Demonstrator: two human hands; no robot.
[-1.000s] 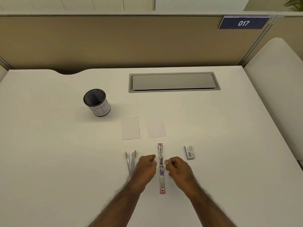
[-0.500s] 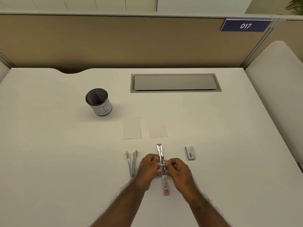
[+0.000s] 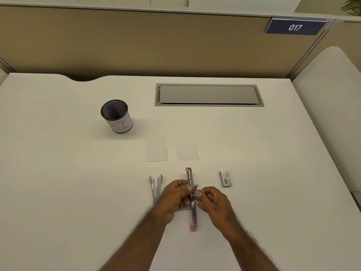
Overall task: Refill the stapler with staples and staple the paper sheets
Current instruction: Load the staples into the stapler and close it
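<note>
**Both hands work at the hinge of the opened stapler**

A slim chrome stapler with pink plastic ends (image 3: pixel 192 208) lies swung fully open in a straight line on the white desk (image 3: pixel 273 173), near the front edge, its length running away from the person. The left hand (image 3: pixel 174 196) and the right hand (image 3: pixel 212 200) meet over its middle, fingers curled and pinching the small metal parts at the hinge, one hand on each side. What exactly sits between the fingertips is too small to tell.

Just beyond the stapler lie two small white paper sheets (image 3: pixel 156 148) side by side, apart from each other. A small blue-and-white box of staples (image 3: pixel 226 178) rests to the right of the stapler, and a second open steel stapler-like tool (image 3: pixel 155 187) to the left, just beside the left hand. Farther back stands a black mesh pen cup with a white label (image 3: pixel 117 116).

The stapler looks light, stiff and smooth, so it is likely to skate on the desk; pinning the long lower bar flat with one hand, and working the spring parts at the hinge with the other, seems the safest hold. A staple strip would be brittle and best pinched by its sides. The sheets are thin and limp and will want squaring together before stapling.
</note>
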